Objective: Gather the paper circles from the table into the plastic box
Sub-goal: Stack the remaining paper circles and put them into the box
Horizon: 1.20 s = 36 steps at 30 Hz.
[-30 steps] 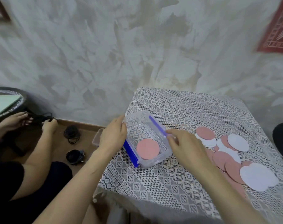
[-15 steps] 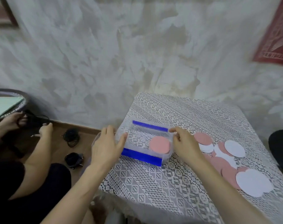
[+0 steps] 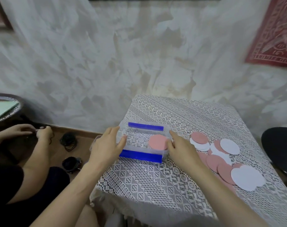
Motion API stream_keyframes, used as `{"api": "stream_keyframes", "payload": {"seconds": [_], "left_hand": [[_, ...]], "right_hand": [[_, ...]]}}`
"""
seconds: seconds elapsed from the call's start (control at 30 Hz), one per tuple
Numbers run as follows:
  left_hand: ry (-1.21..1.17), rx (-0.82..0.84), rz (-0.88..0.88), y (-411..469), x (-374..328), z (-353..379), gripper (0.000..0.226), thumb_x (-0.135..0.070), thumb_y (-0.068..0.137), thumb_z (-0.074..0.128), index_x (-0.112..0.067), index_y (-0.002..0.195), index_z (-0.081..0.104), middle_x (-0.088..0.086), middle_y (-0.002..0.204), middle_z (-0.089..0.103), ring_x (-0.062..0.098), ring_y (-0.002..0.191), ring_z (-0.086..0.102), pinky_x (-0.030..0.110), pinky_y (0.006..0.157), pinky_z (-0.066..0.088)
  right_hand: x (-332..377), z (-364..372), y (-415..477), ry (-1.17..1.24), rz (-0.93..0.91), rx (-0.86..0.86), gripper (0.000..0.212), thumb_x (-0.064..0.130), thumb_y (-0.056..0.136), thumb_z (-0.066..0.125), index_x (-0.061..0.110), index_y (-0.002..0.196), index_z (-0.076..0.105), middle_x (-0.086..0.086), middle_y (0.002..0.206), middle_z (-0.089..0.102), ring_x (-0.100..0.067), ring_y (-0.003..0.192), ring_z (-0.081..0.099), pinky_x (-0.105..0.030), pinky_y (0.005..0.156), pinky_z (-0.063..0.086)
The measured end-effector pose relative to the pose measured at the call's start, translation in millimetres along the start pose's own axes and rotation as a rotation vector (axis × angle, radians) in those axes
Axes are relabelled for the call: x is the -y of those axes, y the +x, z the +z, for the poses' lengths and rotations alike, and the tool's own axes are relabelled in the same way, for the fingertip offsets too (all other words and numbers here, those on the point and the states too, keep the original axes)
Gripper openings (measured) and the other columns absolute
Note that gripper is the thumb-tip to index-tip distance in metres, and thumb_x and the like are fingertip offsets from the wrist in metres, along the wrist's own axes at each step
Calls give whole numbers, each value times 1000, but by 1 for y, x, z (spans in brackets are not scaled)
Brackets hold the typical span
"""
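A clear plastic box [image 3: 136, 138] with blue clasps on its near and far sides stands at the left edge of the lace-covered table [image 3: 172, 185]. One pink paper circle [image 3: 157, 142] lies inside it at the right end. My left hand [image 3: 106, 146] grips the box's left end, thumb over the rim. The right end is held by my right hand [image 3: 180, 148], fingertips at the rim beside the pink circle. A pile of several pink and white paper circles [image 3: 224, 154] lies on the table to the right of the box.
Another person sits at the left on the floor, hands [image 3: 33, 133] busy with black cords [image 3: 69, 140]. A round dark side table [image 3: 6, 108] stands at the far left. A dark object [image 3: 280, 145] sits at the table's right edge. The wall is close behind.
Both hands turned the box from a slanted position until its long side lies parallel to the table's near edge. The pink circle slid to the box's right end.
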<state>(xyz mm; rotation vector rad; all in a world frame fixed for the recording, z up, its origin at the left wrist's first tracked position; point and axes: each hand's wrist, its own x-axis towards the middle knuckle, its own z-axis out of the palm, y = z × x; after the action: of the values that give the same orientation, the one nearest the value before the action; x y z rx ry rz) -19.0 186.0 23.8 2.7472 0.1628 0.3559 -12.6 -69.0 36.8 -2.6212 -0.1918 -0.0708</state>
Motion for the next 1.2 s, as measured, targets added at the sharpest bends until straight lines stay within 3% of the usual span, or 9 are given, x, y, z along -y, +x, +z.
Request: {"api": "stream_keyframes", "payload": {"seconds": [0.13, 0.23, 0.4, 0.57, 0.73, 0.87, 1.07, 1.2], "left_hand": [[141, -76, 125, 4, -6, -10, 47, -50, 96, 51, -19, 131, 58, 1, 126, 62, 23, 106, 62, 37, 77, 51], [201, -101, 243, 4, -27, -13, 43, -43, 95, 56, -16, 128, 61, 4, 123, 65, 26, 107, 62, 39, 85, 50], [313, -49, 401, 1, -66, -5, 55, -54, 95, 48, -15, 131, 61, 5, 123, 66, 28, 108, 59, 41, 94, 48], [308, -38, 473, -9, -110, 12, 55, -56, 93, 48, -19, 132, 60, 3, 127, 64, 29, 110, 56, 42, 89, 48], [238, -35, 559, -26, -158, 43, 62, -65, 92, 44, -19, 132, 59, 3, 126, 64, 28, 112, 55, 42, 89, 50], [206, -13, 585, -37, -190, 78, 61, -63, 94, 42, -18, 133, 59, 6, 126, 64, 30, 108, 56, 44, 87, 50], [198, 87, 590, -48, -216, 128, 65, -65, 92, 31, -25, 139, 50, 2, 136, 56, 26, 117, 51, 43, 97, 44], [167, 91, 597, -48, -213, 143, 61, -67, 91, 37, -28, 133, 57, -2, 131, 59, 24, 111, 52, 41, 93, 45]], "right_hand": [[0, -9, 1, -191, -66, -1, 38, 33, 107, 36, 21, 142, 45, -5, 125, 63, -27, 106, 64, -43, 84, 52], [2, -12, 2, -413, -205, -60, 33, 24, 105, 41, 21, 138, 45, -4, 120, 61, -28, 99, 61, -44, 77, 55], [-6, -27, -10, -531, -354, -121, 36, 34, 107, 39, 18, 139, 44, -6, 123, 59, -27, 107, 57, -39, 80, 52], [-38, -48, -31, -567, -292, -145, 40, 44, 105, 42, 17, 134, 49, -6, 126, 59, -28, 113, 56, -40, 88, 48], [-85, -59, -51, -600, -199, -165, 38, 38, 100, 56, 16, 130, 51, -8, 123, 60, -30, 108, 56, -38, 74, 43], [-128, -59, -60, -638, -79, -174, 43, 34, 90, 70, 18, 128, 59, -6, 113, 66, -30, 98, 61, -40, 69, 51], [-166, -38, -75, -572, -7, -156, 23, 22, 98, 51, 15, 120, 57, -8, 121, 59, -32, 108, 53, -43, 82, 45], [-170, -36, -74, -453, 60, -143, 33, 38, 103, 37, 22, 122, 58, -2, 124, 57, -27, 111, 50, -44, 92, 42]]}}
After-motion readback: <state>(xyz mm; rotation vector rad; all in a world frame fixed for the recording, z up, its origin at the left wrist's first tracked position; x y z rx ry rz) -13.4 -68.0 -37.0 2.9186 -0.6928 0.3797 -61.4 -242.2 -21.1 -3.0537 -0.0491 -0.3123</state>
